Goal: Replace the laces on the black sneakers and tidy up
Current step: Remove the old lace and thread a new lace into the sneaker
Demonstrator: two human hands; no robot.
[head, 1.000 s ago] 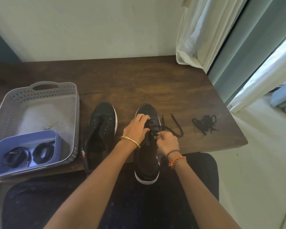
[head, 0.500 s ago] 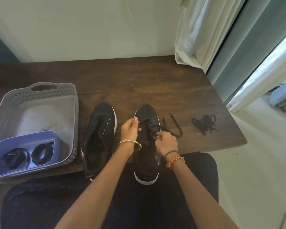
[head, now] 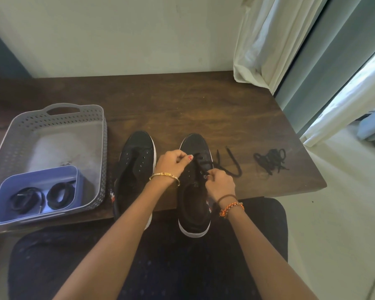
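Both your hands are on the right sneaker (head: 194, 182), which lies toe-away at the near edge of the wooden table (head: 182, 105), its heel hanging over toward your lap.

Left hand (head: 171, 162): fingers curled, pinching a strand of the lace (head: 231, 163) near the upper eyelets. Right hand (head: 220, 185): curled, pinching the lace at an eyelet on the shoe's right side. The free end trails onto the table at about 2 o'clock from the shoe, in a loose curve.

Judged step: drawing the lace out of this shoe, or through it. The frame does not say which.

To do it well: pull along the line of the eyelet, not across it, and brace the upper with your other hand so the shoe stays put on the edge. Work one crossing at a time. Watch the overhanging heel; a hard tug could tip the shoe off.

Left sneaker (head: 136, 167): just beside, at 9 o'clock from the right one, eyelets bare, no lace showing. Black canvas-like upper, white sole edge.

A tangled black lace pile (head: 271, 160) sits at 3 o'clock, well apart from the shoes. Two coiled black laces (head: 41, 197) lie in a blue tub (head: 37, 174) inside the grey perforated basket (head: 91, 118) at 9 o'clock.
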